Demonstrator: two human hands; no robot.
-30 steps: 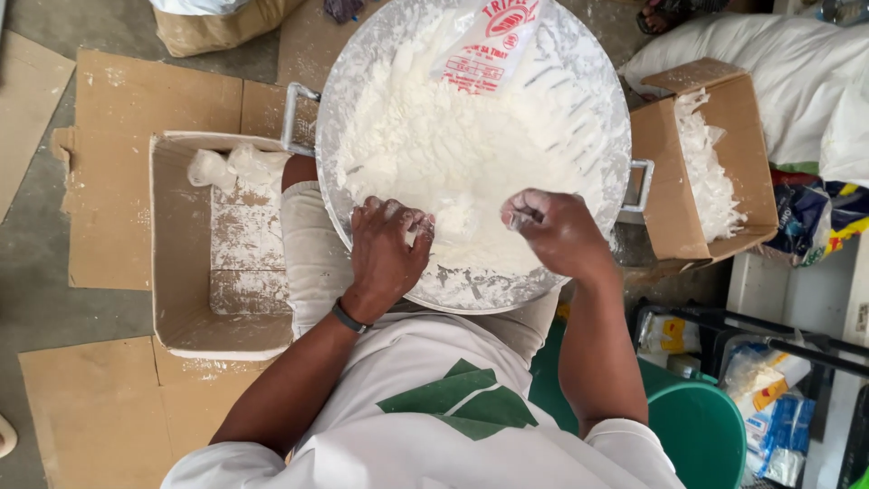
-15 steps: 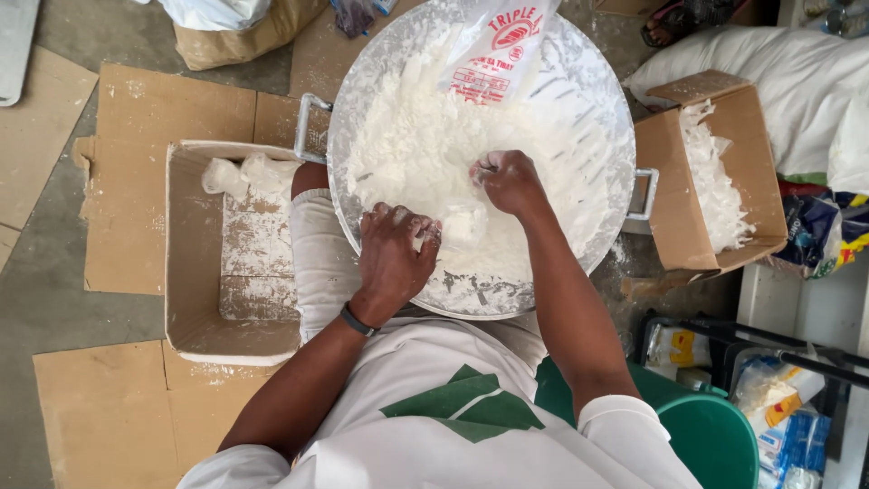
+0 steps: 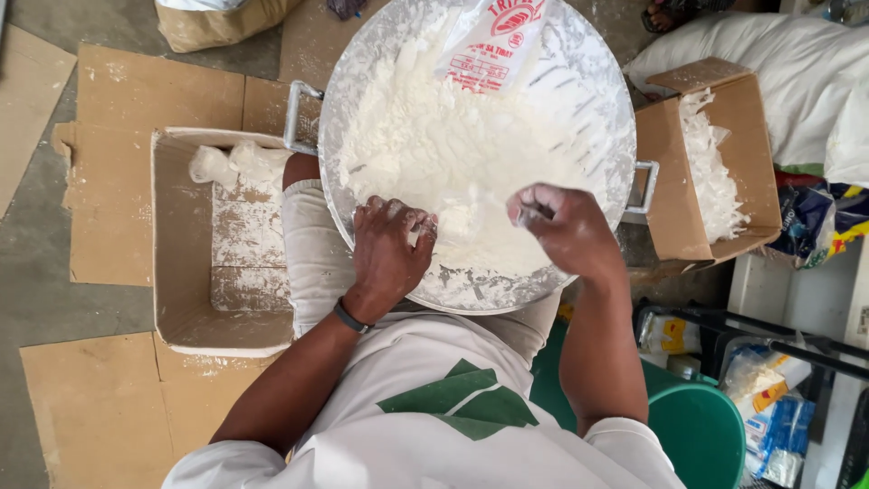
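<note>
A wide metal basin (image 3: pixel 602 100) full of white powder (image 3: pixel 434 145) rests on my lap. My left hand (image 3: pixel 389 254) is at its near rim, fingers curled on a small clear plastic bag (image 3: pixel 457 225) that shows glossy between my hands. My right hand (image 3: pixel 566 226), dusted white, is closed on a small grey scoop (image 3: pixel 532 213), mostly hidden in the fist, just right of the bag. A red-and-white printed bag (image 3: pixel 493 36) lies on the powder at the far side.
An open cardboard box (image 3: pixel 181 272) at my left holds a few small white-filled bags (image 3: pixel 231 163). A second box (image 3: pixel 751 154) at my right holds white plastic. Flat cardboard (image 3: pixel 118 118) covers the floor. A green bucket (image 3: pixel 697 435) and packaged goods stand at lower right.
My right hand reached up into the middle of the powder, then came back to the near right beside the bag. My left hand stayed at the near rim.
</note>
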